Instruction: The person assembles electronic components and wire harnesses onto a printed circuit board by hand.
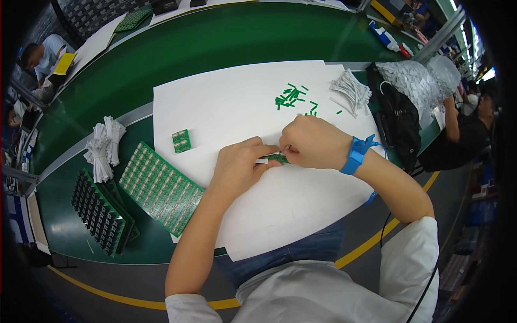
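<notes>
My left hand [240, 166] is closed with thumb and fingertips on a small green circuit board [277, 158], low over the white sheet [258, 207]. A short white piece [262, 161] shows by the left thumb; its kind I cannot make out. At the board's other end my right hand [316, 142] pinches with curled fingers, hiding part of it. A blue wrist strap [356, 156] is round the right wrist. Beyond that hand lie several loose green strips [291, 97]. To the left of my left hand sits a small board block [181, 141].
A large circuit board panel [161, 188] lies left, beside stacked boards with black parts [99, 212]. Bundles of white cables rest at the left [102, 148] and at the far right [351, 91]. A black bag [398, 105] and a clear plastic bag [414, 81] border the right side.
</notes>
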{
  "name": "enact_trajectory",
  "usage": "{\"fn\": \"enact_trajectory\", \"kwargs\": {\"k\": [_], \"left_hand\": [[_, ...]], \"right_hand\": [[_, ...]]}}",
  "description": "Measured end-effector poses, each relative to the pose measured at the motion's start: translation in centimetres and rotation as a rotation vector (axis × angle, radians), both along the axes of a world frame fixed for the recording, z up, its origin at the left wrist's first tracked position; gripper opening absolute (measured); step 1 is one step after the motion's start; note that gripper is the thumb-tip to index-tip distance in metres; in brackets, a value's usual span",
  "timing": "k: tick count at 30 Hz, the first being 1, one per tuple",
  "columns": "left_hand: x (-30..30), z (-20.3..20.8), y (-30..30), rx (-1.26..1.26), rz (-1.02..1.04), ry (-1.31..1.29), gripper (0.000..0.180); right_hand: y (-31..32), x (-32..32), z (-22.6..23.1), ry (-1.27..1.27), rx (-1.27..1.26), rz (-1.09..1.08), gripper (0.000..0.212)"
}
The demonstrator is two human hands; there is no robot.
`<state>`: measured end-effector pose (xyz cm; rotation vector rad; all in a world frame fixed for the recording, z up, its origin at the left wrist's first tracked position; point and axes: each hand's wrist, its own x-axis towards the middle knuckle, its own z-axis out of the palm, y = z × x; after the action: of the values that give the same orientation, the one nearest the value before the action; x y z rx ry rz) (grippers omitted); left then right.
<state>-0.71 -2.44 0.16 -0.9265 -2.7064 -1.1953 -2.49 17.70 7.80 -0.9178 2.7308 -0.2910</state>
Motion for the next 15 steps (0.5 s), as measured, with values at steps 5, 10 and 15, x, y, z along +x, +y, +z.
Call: {"fn": "enact_trajectory", "kwargs": {"k": [5, 10, 15], "left_hand": [[-0.1, -0.4, -0.1, 0.003, 0.013, 0.011, 0.028], [0.0, -0.4, 0.1, 0.013, -0.005, 0.044, 0.028], [0.0, -0.2, -0.1, -0.003, -0.012, -0.028, 0.026]], "right_hand": [[0.3, -0.6, -0.1, -0.057, -0.063, -0.004, 0.008], [0.2, -0.8, 0.3, -0.033, -0.031, 0.049, 0.009], [-0.7, -0.8, 0.3, -0.025, 0.052, 0.061, 0.009]]}}
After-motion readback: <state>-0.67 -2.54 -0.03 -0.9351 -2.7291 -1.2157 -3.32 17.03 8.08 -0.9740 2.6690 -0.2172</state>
